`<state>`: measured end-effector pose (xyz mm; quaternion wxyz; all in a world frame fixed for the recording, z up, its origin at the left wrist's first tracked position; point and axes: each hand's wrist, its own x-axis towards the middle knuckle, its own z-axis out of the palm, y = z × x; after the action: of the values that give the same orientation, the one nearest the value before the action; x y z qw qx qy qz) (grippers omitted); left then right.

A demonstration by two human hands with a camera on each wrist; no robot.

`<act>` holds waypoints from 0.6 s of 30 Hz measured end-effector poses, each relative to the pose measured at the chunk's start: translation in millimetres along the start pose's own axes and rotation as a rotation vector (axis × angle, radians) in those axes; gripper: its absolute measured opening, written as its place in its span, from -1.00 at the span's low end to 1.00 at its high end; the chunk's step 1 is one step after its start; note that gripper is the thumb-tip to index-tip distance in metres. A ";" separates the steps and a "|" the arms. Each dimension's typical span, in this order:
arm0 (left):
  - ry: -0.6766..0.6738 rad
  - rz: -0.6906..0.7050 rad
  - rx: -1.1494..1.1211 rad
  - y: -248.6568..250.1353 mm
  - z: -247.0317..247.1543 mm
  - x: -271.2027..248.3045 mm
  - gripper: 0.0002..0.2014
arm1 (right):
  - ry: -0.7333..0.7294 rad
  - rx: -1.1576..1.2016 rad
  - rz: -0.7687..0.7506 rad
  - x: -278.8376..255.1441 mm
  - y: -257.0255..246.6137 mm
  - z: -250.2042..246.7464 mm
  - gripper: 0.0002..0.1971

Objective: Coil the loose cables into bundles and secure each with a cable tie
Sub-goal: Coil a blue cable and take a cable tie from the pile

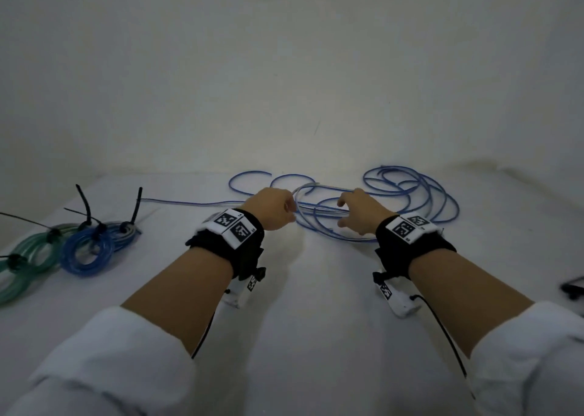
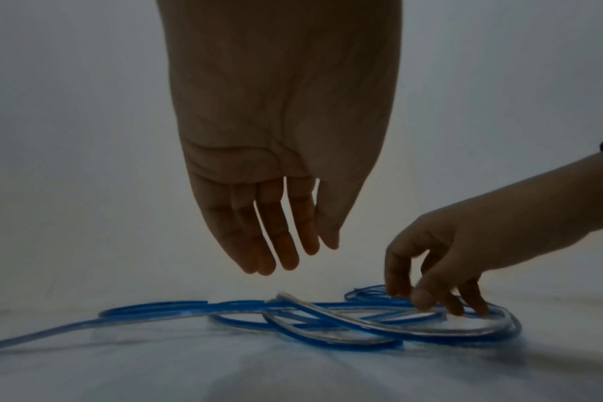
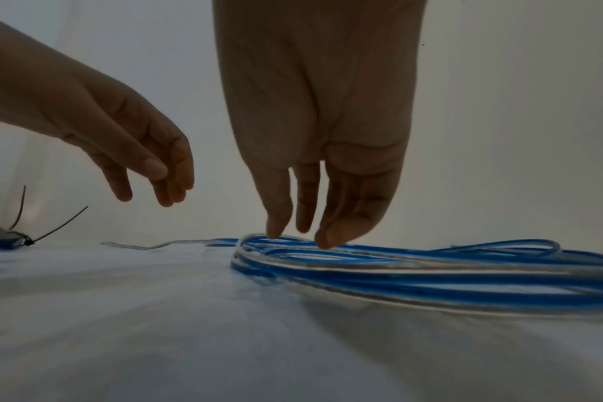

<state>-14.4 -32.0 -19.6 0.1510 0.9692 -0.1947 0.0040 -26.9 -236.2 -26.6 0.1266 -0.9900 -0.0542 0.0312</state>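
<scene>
The loose blue-and-clear cable [image 1: 407, 194] sprawls in slack loops on the white counter [image 1: 316, 289], well right of the tied blue bundle [image 1: 87, 252]. The right hand [image 1: 360, 215] touches its nearest loops with straight fingertips [image 3: 326, 239], gripping nothing; the left hand [image 1: 271, 208] hangs relaxed above them, grip empty. To coil well, I'd pinch one end, gather even same-sized turns, and stop strands crossing before reaching for a tie.

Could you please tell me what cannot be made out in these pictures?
- Dark object, head view: cut off by the right edge.
- Green bundle, head view: cut by the left edge.
- Loose cable: how many separate cables, tangled.
- Left hand, head view: fingers hidden behind it.
</scene>
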 end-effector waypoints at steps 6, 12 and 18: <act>-0.164 0.122 0.045 12.7 15.7 6.9 -0.49 | -0.070 0.016 -0.051 3.9 3.8 4.3 -0.41; -0.222 0.139 0.258 8.1 25.4 17.1 -0.56 | -0.116 -0.092 -0.117 -0.3 4.3 4.2 -0.64; -0.121 0.110 0.363 -3.9 25.2 15.9 -0.77 | -0.057 -0.134 -0.172 1.7 11.3 2.5 -0.82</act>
<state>0.4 -41.9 -43.7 -0.0387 0.9669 -0.2521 -0.0109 -24.3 -246.3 -31.9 0.0607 -0.9866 -0.1445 0.0445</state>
